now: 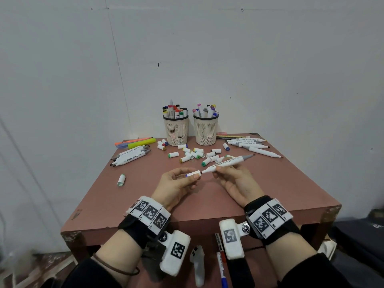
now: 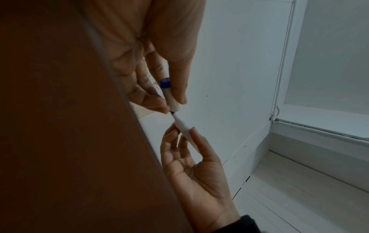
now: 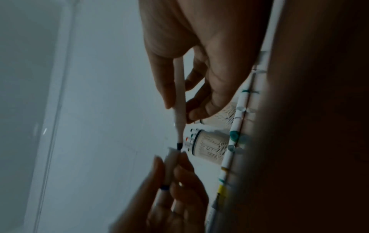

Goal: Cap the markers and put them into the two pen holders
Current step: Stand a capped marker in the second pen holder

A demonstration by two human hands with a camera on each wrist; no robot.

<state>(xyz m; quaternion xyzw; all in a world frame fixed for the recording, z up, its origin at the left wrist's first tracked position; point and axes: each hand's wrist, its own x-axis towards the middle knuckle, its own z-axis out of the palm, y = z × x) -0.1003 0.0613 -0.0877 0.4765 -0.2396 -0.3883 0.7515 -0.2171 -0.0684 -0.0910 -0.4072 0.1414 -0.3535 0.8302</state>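
Here we pinch a cap (image 1: pixel 193 174) in our left hand (image 1: pixel 178 185), thumb and fingers curled round it, its blue end toward the palm and its open mouth facing right. Our right hand (image 1: pixel 236 179) grips a marker (image 1: pixel 227 162) by the near part of its white barrel, dark tip pointing left. The tip sits right at the cap's mouth, not yet pushed home; the marker's far grey end rises to the right. Both are held above the surface (image 1: pixel 270 190), near its middle. Behind stand two holders (image 1: pixel 176 132) (image 1: pixel 206 132) side by side, each full of markers, with loose caps (image 1: pixel 194 154) scattered in front and uncapped markers (image 1: pixel 249 144) at both sides.
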